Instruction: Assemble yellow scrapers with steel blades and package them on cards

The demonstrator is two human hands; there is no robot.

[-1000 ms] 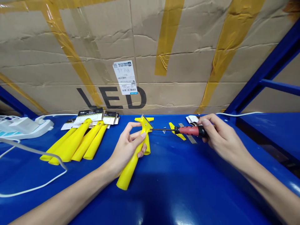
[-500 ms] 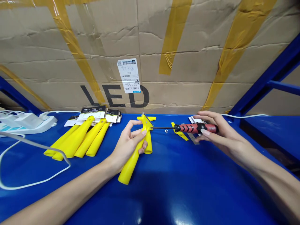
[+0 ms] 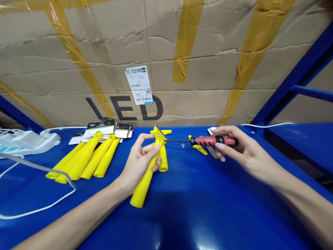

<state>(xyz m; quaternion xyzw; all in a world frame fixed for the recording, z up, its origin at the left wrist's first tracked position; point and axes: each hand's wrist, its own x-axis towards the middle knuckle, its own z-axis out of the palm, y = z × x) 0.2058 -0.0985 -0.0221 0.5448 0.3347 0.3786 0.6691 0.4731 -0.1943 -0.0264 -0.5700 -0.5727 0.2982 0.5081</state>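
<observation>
Head view: screwdriver (image 3: pixel 205 140) partly hides yellow piece (image 3: pixel 201 149); cable (image 3: pixel 68 178) overlaps yellow handles (image 3: pixel 83 156).

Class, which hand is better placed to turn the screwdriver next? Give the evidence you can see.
The right hand, most likely: it holds the red-and-black screwdriver, whose shaft reaches across to the yellow scraper. The left hand is busy gripping that scraper.

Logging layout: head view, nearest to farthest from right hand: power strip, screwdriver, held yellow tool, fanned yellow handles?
1. Screwdriver: in the right hand.
2. Held yellow tool: in the left hand.
3. Fanned yellow handles: left of that hand.
4. Power strip: far left edge.
</observation>
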